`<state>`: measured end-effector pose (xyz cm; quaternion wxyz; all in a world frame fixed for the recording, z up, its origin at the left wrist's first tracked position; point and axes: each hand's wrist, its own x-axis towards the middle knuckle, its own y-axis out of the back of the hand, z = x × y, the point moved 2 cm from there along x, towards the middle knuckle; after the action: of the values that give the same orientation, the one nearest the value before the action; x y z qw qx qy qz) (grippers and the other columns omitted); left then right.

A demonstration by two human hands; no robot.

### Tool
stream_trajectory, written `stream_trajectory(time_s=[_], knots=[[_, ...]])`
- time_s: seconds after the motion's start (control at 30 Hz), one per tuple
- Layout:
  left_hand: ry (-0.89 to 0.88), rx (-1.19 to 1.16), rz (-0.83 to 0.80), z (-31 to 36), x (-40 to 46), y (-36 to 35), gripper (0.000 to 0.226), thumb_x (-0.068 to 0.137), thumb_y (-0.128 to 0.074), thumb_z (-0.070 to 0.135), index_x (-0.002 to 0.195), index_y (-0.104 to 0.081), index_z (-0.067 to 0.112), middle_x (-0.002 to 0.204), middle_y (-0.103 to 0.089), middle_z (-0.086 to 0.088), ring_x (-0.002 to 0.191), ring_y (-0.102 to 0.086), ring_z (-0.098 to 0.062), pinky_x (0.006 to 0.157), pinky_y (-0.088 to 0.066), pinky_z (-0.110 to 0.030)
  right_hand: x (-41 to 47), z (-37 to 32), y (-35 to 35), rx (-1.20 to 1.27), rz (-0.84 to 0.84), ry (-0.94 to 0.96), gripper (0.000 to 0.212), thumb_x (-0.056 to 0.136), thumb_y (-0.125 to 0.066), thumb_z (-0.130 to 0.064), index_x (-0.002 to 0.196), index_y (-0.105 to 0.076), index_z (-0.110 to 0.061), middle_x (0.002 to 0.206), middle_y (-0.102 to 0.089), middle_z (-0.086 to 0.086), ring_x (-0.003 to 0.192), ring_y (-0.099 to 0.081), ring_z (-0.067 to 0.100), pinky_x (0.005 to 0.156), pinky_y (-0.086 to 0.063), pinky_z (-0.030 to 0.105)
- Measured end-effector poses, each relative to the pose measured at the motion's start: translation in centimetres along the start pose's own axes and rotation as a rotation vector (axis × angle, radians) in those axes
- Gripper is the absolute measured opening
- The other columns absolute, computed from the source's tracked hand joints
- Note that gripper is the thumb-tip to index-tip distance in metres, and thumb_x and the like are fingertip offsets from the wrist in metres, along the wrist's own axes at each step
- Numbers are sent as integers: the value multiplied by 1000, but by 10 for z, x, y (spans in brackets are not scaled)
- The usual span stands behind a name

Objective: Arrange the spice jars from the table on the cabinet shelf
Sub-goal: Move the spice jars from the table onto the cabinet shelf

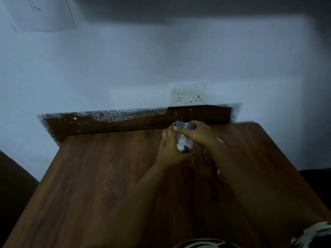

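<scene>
A clear spice jar point(184, 140) with a grey lid and a little white and dark content at the bottom is held above the far part of the brown wooden table point(100, 176). My left hand point(170, 149) wraps the jar's body from the left and below. My right hand point(197, 134) grips it from the right, with the fingers over the grey lid. The picture is dim and blurred. No cabinet shelf is clearly visible.
A dark wooden panel point(125, 120) with flaking paint runs along the wall behind the table. A white socket and switch plate point(189, 94) sits on the pale wall above it. A dark overhang point(197, 8) crosses the top of the view. Dark furniture point(12, 176) stands at the left.
</scene>
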<state>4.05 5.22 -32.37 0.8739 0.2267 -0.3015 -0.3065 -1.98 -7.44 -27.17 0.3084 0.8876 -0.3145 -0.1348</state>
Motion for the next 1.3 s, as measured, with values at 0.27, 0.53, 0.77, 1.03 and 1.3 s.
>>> stream_trajectory(time_s=[0.27, 0.53, 0.77, 1.03, 1.3], knots=[[42, 40, -98, 8, 21, 3, 103, 58, -90, 39, 138, -31, 10, 127, -45, -5, 113, -49, -17, 88, -50, -30, 8, -9, 8, 59, 103, -62, 72, 71, -75, -60, 125, -59, -16, 114, -56, 0, 100, -53, 15, 83, -44, 28], [299, -314, -295, 12, 46, 20, 95, 61, -90, 35, 137, -38, 12, 129, -54, -2, 117, -57, -17, 96, -52, -34, 14, -21, 26, 221, 80, -90, 88, 49, -81, -67, 119, -63, -17, 114, -64, 1, 100, -63, 19, 85, -55, 37], [436, -695, -363, 20, 51, 23, 98, 51, -90, 25, 134, -43, 4, 127, -59, -13, 114, -61, -29, 100, -50, -47, 9, -38, 42, 218, -1, -29, 62, 57, -84, -56, 98, -64, -14, 108, -67, 2, 96, -65, 20, 89, -55, 41], [363, -496, -374, 27, 40, 12, 110, 45, -94, 31, 136, -33, 19, 124, -57, -2, 113, -60, -18, 95, -54, -42, 11, -33, 42, 181, 17, -58, 59, 55, -87, -50, 100, -68, -15, 101, -69, 4, 92, -67, 23, 84, -58, 41], [321, -731, -399, 35, 35, 23, 107, 57, -90, 28, 145, -30, 34, 127, -57, -8, 120, -57, -24, 105, -47, -47, 6, -30, 59, 556, -155, 19, 30, 75, -81, -30, 98, -77, -10, 98, -75, 12, 99, -70, 33, 84, -55, 43]])
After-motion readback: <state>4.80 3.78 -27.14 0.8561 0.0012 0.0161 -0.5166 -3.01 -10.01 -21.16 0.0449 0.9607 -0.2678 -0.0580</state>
